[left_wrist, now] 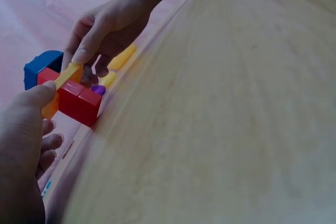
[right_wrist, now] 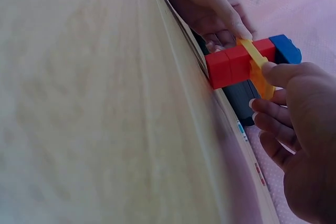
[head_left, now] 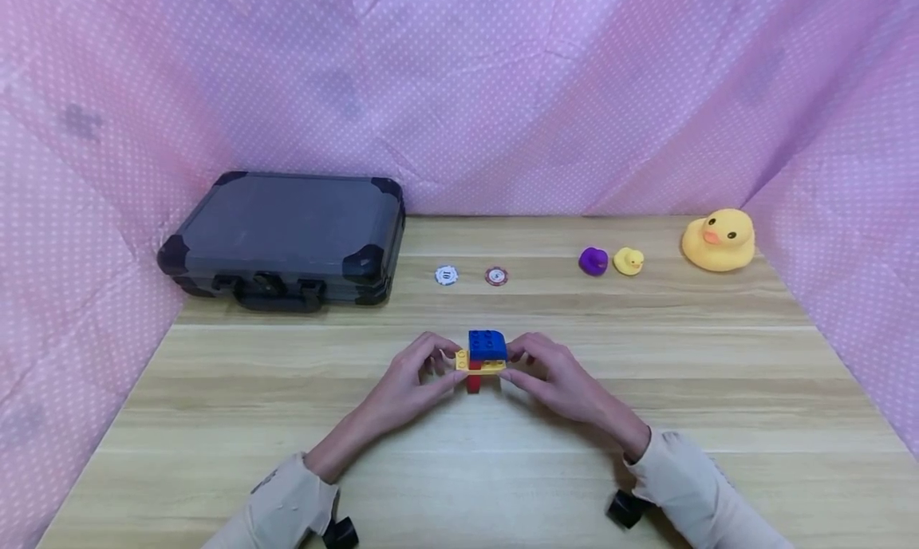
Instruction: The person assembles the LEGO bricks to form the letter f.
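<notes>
At the tabletop's (head_left: 646, 421) middle, I'm seeing my left hand (head_left: 409, 377) and right hand (head_left: 556, 377) pinching the small red, yellow and blue plastic brick stack (head_left: 483, 357) from either side, fingers steadying it upright.

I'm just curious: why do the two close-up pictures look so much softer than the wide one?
Head view: even light, sharp, soft shadows under both hands. Left wrist view: tilted, the table smeared and dim, only the brick stack fairly crisp. Right wrist view: likewise tilted, the near right hand blurred.
</notes>
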The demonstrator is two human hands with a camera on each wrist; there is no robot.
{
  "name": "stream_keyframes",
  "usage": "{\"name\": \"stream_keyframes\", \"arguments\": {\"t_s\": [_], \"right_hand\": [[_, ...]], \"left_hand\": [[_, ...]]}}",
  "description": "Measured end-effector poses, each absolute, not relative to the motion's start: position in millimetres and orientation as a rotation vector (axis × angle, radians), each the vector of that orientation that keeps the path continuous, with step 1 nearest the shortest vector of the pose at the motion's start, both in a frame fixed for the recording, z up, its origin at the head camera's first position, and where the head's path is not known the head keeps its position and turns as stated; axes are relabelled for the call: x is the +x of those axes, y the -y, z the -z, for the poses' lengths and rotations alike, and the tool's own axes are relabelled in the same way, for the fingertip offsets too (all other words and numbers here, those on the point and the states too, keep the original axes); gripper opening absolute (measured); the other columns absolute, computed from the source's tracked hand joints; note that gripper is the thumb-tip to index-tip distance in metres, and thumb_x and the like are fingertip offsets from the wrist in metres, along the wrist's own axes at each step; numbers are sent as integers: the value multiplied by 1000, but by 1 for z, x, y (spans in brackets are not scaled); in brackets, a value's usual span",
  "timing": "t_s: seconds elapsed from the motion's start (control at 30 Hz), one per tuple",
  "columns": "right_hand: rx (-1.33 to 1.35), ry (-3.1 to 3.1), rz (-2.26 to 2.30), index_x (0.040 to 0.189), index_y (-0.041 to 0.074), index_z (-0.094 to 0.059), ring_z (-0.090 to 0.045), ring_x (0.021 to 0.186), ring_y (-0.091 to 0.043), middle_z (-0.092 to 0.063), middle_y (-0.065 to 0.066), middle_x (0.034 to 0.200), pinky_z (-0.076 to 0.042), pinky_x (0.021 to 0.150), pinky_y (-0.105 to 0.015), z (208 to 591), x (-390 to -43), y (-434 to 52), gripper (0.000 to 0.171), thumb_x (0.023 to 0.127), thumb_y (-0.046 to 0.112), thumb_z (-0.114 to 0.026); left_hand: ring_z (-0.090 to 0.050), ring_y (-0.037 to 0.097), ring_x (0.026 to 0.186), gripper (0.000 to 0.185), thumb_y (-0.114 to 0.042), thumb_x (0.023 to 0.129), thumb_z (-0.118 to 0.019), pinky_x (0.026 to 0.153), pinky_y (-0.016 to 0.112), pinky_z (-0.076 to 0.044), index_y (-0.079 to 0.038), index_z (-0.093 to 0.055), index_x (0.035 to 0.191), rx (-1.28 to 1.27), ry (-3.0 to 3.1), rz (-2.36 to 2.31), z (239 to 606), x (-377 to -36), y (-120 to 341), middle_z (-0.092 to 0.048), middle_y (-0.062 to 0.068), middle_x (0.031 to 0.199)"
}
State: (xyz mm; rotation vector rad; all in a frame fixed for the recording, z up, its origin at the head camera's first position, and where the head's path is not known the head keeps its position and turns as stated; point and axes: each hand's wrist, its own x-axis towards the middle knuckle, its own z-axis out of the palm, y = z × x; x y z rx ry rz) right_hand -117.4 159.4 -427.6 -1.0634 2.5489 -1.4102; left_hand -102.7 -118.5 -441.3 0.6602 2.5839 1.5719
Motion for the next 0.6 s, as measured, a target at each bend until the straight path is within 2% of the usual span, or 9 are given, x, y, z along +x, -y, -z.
{"name": "stream_keyframes", "arguments": {"t_s": [0.23, 0.43, 0.6], "right_hand": [[-1007, -2605, 1458, 117, 4, -70, -65, 92, -13, -71, -2, 108, -57, 81, -30, 430, -119, -153, 19, 98, 6, -72], [-934, -2657, 1475, 116, 3, -71, -63, 85, -13, -71, -3, 104, -56, 74, -28, 434, -120, -148, 17, 100, 7, -70], [-871, -2667, 1476, 119, 0, -70, -63, 85, -13, -71, -4, 106, -56, 75, -29, 433, -124, -146, 19, 101, 7, -67]], "left_hand": [[-61, 11, 88, 27, -21, 97, -77, 78, 29, -53, -11, -68, 120, 692, -2667, -1607, 443, -108, 113, -64, -6, 104], [-59, 11, 89, 25, -22, 98, -75, 79, 30, -53, -10, -70, 120, 594, -2689, -1609, 442, -112, 105, -64, -6, 103], [-59, 13, 88, 22, -20, 100, -71, 78, 29, -52, -7, -69, 118, 526, -2700, -1599, 441, -117, 101, -63, -3, 102]]}}
